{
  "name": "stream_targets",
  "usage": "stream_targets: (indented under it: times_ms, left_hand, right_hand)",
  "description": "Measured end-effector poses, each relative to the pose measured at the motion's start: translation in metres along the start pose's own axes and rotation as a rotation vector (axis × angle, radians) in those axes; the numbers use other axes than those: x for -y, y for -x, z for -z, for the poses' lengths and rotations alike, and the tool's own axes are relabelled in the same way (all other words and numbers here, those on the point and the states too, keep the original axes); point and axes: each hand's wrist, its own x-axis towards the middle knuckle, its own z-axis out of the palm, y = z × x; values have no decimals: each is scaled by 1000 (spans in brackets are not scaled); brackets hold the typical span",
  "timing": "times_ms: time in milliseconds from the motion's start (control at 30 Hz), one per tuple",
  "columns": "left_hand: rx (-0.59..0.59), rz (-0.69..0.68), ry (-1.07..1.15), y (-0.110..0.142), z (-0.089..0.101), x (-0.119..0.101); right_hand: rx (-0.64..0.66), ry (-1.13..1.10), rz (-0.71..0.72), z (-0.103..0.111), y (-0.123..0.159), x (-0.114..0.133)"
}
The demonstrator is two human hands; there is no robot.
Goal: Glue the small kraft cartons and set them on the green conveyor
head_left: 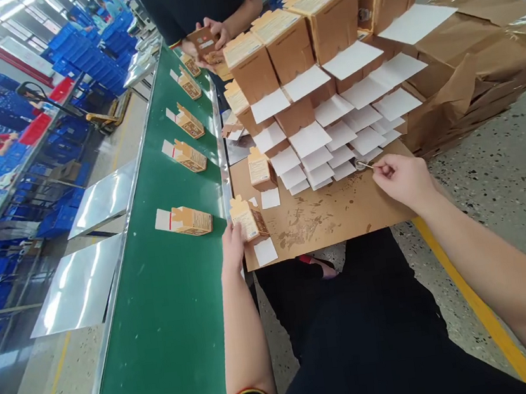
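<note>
My left hand [234, 242] grips the side of a small tan carton [248, 220] at the left edge of the brown board [316, 222]. The carton's toothed top and a white flap stick out. My right hand [399, 179] pinches a thin light stick [367, 165]. Its far end reaches a small clear round dish [359, 164] beside the stacked cartons; the tip is too small to make out. Another tan carton [259, 168] stands just beyond the held one. Dark wet-looking smears mark the board.
Stacked cartons [285, 44] with white flaps rise at the board's far side. Several cartons [192, 220] lie along the green conveyor belt [166, 311] on the left. A co-worker's hands [218, 33] hold a carton opposite. Brown paper-wrapped bundles [483, 36] sit right.
</note>
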Motion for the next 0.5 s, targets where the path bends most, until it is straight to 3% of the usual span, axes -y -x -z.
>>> stream_targets:
  times_ms: [100, 200, 300, 400, 500]
  left_hand:
    - [139, 142, 98, 4, -18, 1]
    - [89, 140, 321, 33, -25, 6]
    - [67, 120, 599, 60, -31, 7]
    - [91, 135, 707, 68, -43, 2]
    - [65, 144, 641, 65, -55, 1]
  right_hand:
    - [-39, -102, -14, -1, 26, -5]
    - [-51, -203, -1, -4, 58, -6]
    - [25, -322, 66, -16, 90, 10]
    - [162, -402, 177, -42, 116, 41]
    - [266, -388, 339, -80, 130, 67]
